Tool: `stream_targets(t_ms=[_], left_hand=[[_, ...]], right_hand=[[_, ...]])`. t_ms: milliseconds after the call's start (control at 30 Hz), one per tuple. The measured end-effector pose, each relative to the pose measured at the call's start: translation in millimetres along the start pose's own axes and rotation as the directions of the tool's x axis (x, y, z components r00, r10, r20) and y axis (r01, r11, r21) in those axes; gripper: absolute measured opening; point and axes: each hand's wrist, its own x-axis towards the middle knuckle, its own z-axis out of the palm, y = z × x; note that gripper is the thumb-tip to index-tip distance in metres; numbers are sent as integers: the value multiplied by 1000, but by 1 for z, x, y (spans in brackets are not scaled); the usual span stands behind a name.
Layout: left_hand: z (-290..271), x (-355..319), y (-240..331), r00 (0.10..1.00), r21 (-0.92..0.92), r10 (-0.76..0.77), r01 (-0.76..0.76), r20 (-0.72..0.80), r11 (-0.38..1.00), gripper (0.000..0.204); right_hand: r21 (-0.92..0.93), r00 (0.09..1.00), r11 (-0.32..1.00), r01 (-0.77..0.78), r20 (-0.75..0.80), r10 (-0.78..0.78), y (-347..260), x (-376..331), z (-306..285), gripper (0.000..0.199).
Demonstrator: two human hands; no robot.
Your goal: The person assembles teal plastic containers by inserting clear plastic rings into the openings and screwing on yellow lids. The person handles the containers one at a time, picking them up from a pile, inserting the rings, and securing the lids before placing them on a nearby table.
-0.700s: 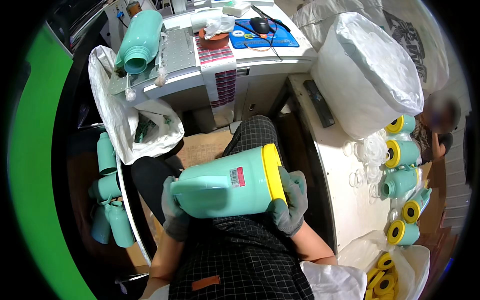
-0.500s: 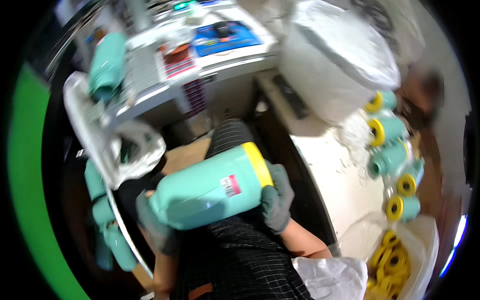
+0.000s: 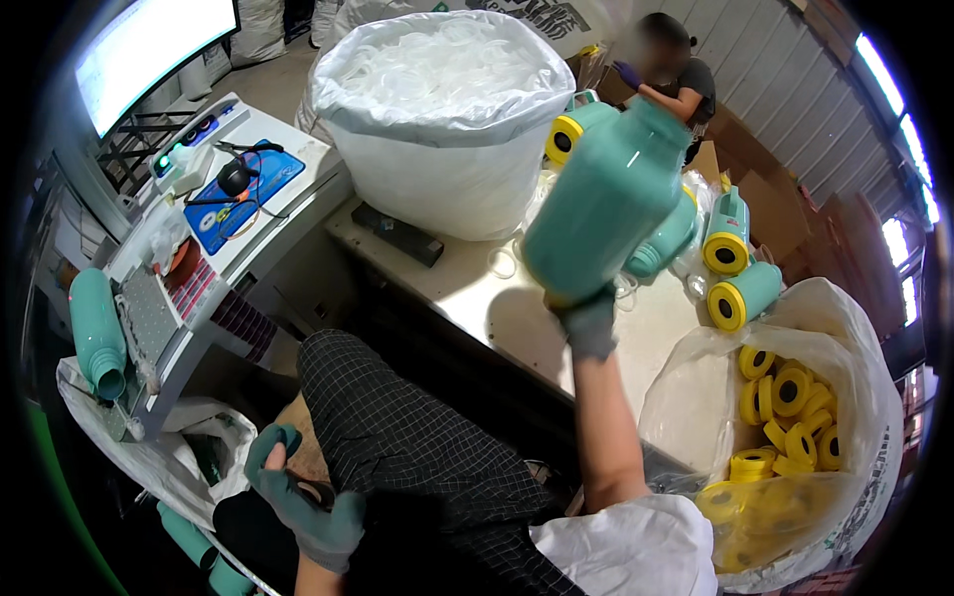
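A large turquoise bottle (image 3: 604, 204) is held up over the white table (image 3: 537, 343), its neck pointing up and away, slightly tilted. My right hand (image 3: 588, 326), in a grey glove, is closed around its lower end, where a little yellow edge shows; the fingers are mostly hidden under the bottle. My left hand (image 3: 303, 502), in a grey-green glove with a bare fingertip, hovers beside my left thigh. Its fingers are bent and apart, with nothing in them. More turquoise bottles (image 3: 743, 296) with yellow bases lie on the table beyond the raised one.
A large white sack (image 3: 432, 179) of clear rings stands at the table's back. Right, a plastic bag (image 3: 845, 382) holds yellow rings (image 3: 792, 390). Left are a workbench (image 3: 268, 233) with a blue mat (image 3: 224, 223) and another bottle (image 3: 97, 328). A person (image 3: 686, 84) is behind.
The bottle has gone from lying across my lap between both hands to raised over the table on the right. My left hand has let go of it. The view has turned right.
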Motion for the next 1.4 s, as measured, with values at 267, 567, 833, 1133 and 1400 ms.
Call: stream_targets(t_ms=[267, 567, 833, 1133, 1400], left_hand=[[-36, -43, -43, 918, 91, -396, 396, -17, 914, 79], [-154, -152, -83, 645, 351, -257, 657, -719, 667, 45], [-254, -317, -195, 47, -47, -458, 980, -888, 192, 76], [-357, -300, -454, -672, -764, -378, 614, -637, 198, 120], [-410, -346, -501, -372, -485, -506, 868, -779, 109, 47]], right_hand=[[-311, 929, 915, 258, -181, -323, -123, 233, 68, 41], [-875, 964, 484, 12, -119, -239, 32, 110, -54, 41], [-986, 936, -149, 79, 22, 350, 262, -63, 3, 35], [-997, 868, -33, -69, -77, 490, 339, -99, 19, 22], [-971, 806, -218, -102, -209, 554, 368, -112, 1, 25]])
